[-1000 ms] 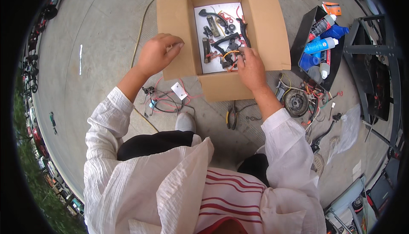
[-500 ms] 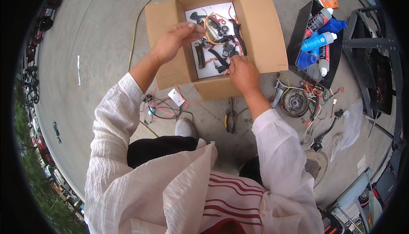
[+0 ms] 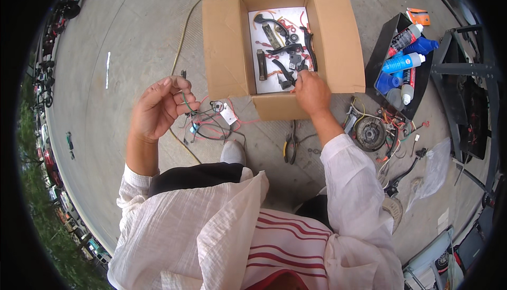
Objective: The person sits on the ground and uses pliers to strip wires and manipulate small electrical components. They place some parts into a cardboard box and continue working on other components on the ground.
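Note:
My left hand [image 3: 161, 105] is left of an open cardboard box [image 3: 222, 42], its curled fingers holding a thin green wire [image 3: 187, 102] with a small dark connector [image 3: 183, 73] at the top. My right hand [image 3: 312, 93] reaches over the box's near right corner, fingers closed; what they grip is hidden. Inside lie several black levers [image 3: 280, 50], metal bits, red washers and wires on a white sheet. Under and right of my left hand, a tangle of red and black wires [image 3: 206, 129] lies on the concrete with a white tag [image 3: 228, 113].
A black bin [image 3: 381, 63] of several bottles stands right of the box. Pliers [image 3: 290, 147], a round metal part with wires [image 3: 368, 134], a lever assembly [image 3: 393, 184] and a plastic bag [image 3: 433, 163] lie nearby. A black metal frame [image 3: 459, 68] is at right, a yellow cord [image 3: 185, 31] at left.
My left hand has moved from over the box leftward and down, and now holds the green wire. The yellow loop it touched is no longer raised. My right hand stays at the box.

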A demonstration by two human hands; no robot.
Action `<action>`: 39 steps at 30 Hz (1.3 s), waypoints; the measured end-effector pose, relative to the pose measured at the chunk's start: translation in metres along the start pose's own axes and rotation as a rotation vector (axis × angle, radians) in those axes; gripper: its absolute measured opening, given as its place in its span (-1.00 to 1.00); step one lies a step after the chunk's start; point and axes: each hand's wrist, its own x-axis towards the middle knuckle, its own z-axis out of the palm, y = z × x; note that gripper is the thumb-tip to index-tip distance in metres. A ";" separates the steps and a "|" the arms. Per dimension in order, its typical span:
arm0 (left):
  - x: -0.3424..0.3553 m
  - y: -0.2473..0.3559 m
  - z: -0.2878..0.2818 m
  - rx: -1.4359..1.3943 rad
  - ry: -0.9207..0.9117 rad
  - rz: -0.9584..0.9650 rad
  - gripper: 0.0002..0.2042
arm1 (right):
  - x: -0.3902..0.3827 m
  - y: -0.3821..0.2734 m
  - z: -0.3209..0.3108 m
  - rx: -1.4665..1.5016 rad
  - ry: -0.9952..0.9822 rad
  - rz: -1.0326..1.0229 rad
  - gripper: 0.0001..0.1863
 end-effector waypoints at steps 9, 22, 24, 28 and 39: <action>0.002 -0.134 -0.178 0.121 0.837 -0.580 -0.69 | 0.002 -0.004 0.001 0.004 -0.024 -0.027 -0.84; 0.267 -0.052 0.003 1.840 -0.012 0.263 -0.68 | -0.007 -0.002 0.019 -0.030 0.276 -0.178 -0.88; 0.308 -0.063 0.008 1.925 -0.001 0.236 -0.66 | -0.006 -0.002 0.017 -0.035 0.292 -0.176 -0.88; 0.353 -0.079 0.009 1.917 0.040 -0.085 -0.63 | -0.006 0.000 0.020 -0.021 0.318 -0.197 -0.88; 0.355 -0.091 0.001 2.291 0.230 -0.010 -0.78 | -0.005 0.004 0.021 -0.008 0.353 -0.226 -0.86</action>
